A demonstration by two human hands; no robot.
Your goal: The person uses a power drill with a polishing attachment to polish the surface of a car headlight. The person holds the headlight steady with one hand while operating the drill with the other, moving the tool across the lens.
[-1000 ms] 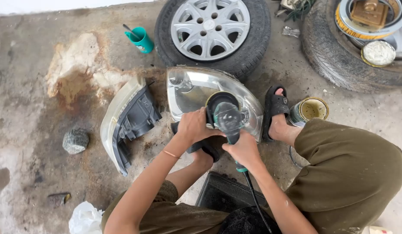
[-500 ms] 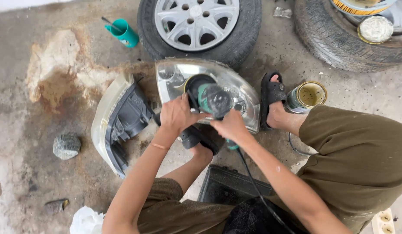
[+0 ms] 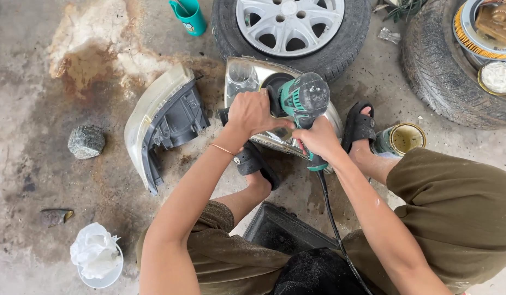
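Taking the headlight (image 3: 247,82) on the concrete floor (image 3: 34,98) as our landmark, we start nearest to us: a dark tray (image 3: 286,232) sits between our knees, just short of the headlight, and the black cord (image 3: 332,218) runs past it up to the green polisher (image 3: 299,101). Our right hand (image 3: 318,139) is closed around the polisher's rear grip and our left hand (image 3: 253,112) is wrapped over its front, pressing the pad onto the lens. We brace the headlight between our two sandalled feet. We judge the work is midway: the lens to the left of the pad looks fairly clear, but the part under the tool is hidden. Left of it a second headlight (image 3: 163,123) leans on edge, hazy and seemingly untouched. Beyond lie a wheel (image 3: 291,27) and a teal cup (image 3: 188,16).
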